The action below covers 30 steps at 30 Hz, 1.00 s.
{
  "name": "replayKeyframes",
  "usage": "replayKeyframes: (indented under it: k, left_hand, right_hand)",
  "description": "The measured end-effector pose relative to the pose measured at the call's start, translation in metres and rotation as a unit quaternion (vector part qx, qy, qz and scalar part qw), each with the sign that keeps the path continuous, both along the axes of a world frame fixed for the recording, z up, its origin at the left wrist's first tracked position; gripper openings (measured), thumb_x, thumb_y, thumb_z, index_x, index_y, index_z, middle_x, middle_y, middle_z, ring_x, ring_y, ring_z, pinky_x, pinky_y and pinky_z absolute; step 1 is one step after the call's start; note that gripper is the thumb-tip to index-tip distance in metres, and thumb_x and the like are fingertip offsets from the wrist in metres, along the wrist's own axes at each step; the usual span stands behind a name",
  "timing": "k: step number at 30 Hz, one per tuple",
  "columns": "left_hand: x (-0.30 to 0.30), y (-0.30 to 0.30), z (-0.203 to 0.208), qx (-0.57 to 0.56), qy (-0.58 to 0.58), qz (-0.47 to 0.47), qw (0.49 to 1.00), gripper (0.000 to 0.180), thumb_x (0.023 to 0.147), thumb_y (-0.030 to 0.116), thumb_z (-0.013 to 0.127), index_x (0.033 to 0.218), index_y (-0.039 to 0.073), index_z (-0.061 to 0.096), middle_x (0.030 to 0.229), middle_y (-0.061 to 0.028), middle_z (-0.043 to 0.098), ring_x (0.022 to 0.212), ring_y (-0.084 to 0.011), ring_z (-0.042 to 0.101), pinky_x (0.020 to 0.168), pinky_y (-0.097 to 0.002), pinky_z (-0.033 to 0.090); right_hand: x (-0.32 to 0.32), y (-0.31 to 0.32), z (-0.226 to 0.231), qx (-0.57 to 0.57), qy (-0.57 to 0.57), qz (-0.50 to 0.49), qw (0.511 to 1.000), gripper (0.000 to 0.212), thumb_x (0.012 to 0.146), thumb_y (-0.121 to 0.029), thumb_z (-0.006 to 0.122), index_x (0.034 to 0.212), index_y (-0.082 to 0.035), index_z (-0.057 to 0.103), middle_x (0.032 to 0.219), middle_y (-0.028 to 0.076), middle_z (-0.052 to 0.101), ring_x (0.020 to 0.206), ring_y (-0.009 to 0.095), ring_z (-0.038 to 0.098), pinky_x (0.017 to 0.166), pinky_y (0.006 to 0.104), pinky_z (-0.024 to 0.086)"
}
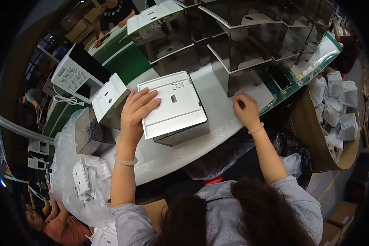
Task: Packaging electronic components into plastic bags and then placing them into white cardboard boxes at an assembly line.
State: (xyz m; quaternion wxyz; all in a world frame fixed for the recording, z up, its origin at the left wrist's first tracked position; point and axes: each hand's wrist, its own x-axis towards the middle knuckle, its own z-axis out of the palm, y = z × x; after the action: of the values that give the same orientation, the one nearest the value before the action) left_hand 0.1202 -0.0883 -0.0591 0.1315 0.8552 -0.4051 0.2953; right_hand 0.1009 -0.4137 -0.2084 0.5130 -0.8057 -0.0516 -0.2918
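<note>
Two hands at work, only one on the white square panel (173,104): the left hand (136,111) lies flat over its left edge, fingers spread, pressing it onto the dark box (183,134) underneath rather than gripping. The right hand (246,110) is curled loosely, holding nothing, on the pale worktop (217,88) right of the panel. Looks like seating or lining up the panel; I'd guess the next move needs both hands. Behind the panel stand dark shelf dividers (250,45); further right, a cardboard bin of white bags (336,106).
</note>
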Motion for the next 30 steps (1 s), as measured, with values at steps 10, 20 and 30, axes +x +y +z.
replayKeyframes:
  k: [10,20,30]
  left_hand:
    - [-0.017,0.002,0.026,0.117,0.083,0.02,0.989,0.039,0.079,-0.005,0.053,0.111,0.012,0.066,0.125,-0.007,0.06,0.123,-0.0319,0.051,0.107,-0.0489,0.034]
    - [-0.012,-0.051,0.026,0.233,0.189,-0.055,0.952,0.05,0.092,0.04,0.048,0.139,0.022,0.048,0.153,-0.0111,0.026,0.143,-0.0349,0.018,0.114,-0.0491,0.016]
    - [0.069,-0.025,0.022,0.106,0.369,0.091,0.919,0.042,0.099,0.031,0.041,0.129,0.002,0.053,0.118,-0.0184,0.062,0.11,-0.0331,0.057,0.097,-0.0336,0.041]
  right_hand:
    - [-0.013,0.002,0.006,0.033,0.029,-0.009,0.999,0.009,0.082,-0.003,0.061,0.078,0.002,0.055,0.071,0.007,0.054,0.062,0.014,0.051,0.059,0.0244,0.042]
    - [-0.018,0.0,0.007,0.022,0.006,-0.025,0.999,0.009,0.083,-0.002,0.061,0.078,0.002,0.055,0.07,0.006,0.054,0.062,0.013,0.05,0.06,0.0246,0.041]
    - [-0.008,0.009,-0.005,0.029,-0.007,-0.033,0.999,0.009,0.083,-0.002,0.061,0.077,0.002,0.056,0.068,0.007,0.055,0.061,0.014,0.051,0.058,0.0254,0.042]
